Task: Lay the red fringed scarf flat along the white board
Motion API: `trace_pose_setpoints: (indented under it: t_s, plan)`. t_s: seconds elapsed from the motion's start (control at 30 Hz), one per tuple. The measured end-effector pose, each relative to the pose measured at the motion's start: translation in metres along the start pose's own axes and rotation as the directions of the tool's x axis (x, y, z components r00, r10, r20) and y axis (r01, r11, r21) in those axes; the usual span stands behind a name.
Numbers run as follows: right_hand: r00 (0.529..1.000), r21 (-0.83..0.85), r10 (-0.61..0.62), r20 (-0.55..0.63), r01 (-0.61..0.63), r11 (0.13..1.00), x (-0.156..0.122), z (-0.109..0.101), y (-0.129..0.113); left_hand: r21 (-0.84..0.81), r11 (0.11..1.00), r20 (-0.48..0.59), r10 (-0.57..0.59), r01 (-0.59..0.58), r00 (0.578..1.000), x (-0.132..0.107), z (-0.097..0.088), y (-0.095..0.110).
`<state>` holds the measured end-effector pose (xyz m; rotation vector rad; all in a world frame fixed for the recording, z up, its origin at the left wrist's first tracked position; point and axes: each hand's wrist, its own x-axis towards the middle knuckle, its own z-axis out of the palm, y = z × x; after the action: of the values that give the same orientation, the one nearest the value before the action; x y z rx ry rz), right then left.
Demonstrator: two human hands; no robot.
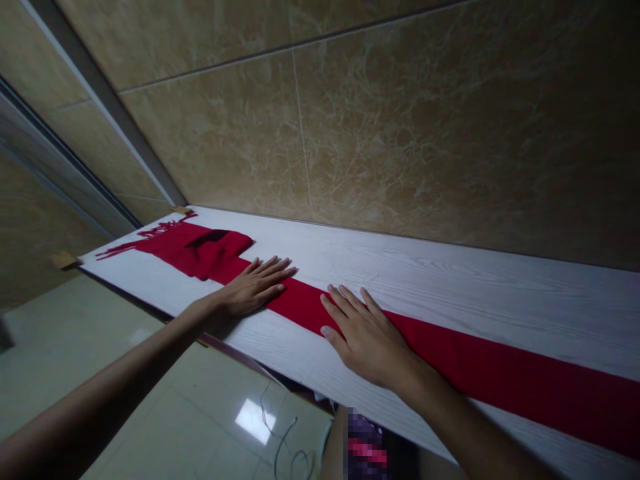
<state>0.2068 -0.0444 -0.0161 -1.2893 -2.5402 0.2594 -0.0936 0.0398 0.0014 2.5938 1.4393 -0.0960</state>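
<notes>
A long red scarf [510, 367] stretches lengthwise over a white wood-grain tabletop [450, 280]. Its right part lies flat in a narrow strip and runs out of view at the right edge. Toward the far left end the cloth is wider and rumpled, with a raised fold and a loose fringe. My left hand [253, 290] rests palm down on the strip just beside the rumpled part, fingers spread. Farther right, my right hand [363, 333] also lies flat on the scarf, its fingers stretched out. Neither hand grips the cloth.
A tan marbled tile wall [390, 147] borders the table's back edge. Brown corner guards [66, 259] sit at the table's left end. Below is a pale tiled floor [190, 400] with a loose cable [285, 440]. Part of my lap shows at the bottom.
</notes>
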Motion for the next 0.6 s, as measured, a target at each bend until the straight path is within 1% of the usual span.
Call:
trace_pose_setpoints:
  t_s: [0.07,0.17,0.23,0.3,0.43,0.53,0.6]
  plan:
    - [1.0,0.008,0.004,0.0,-0.004,1.0,0.0,0.0,0.0,0.007,1.0,0.026,-0.018,0.018,0.999,0.0,-0.008,-0.011]
    - [1.0,0.01,-0.001,-0.002,0.001,1.0,0.001,-0.001,-0.001,0.03,0.996,-0.014,-0.088,0.089,0.996,-0.002,-0.018,-0.03]
    - [1.0,0.005,-0.003,-0.006,0.003,1.0,0.002,-0.001,-0.001,0.034,0.992,-0.033,-0.124,0.125,0.992,-0.004,-0.018,-0.04]
    - [1.0,0.002,0.0,-0.013,0.0,1.0,0.002,0.0,-0.001,0.038,0.988,-0.03,-0.15,0.151,0.988,-0.007,-0.013,-0.047]
    - [0.999,0.006,-0.003,-0.033,0.003,1.0,0.001,0.002,0.001,0.052,0.982,-0.041,-0.181,0.183,0.983,-0.012,-0.005,-0.052]
    - [1.0,0.012,-0.003,-0.022,0.003,1.0,0.001,0.003,0.001,0.055,0.983,-0.042,-0.171,0.173,0.984,-0.012,-0.006,-0.052]
    - [1.0,0.013,0.003,-0.009,-0.003,1.0,0.001,0.002,0.001,0.056,0.981,-0.063,-0.18,0.183,0.982,-0.011,-0.007,-0.05]
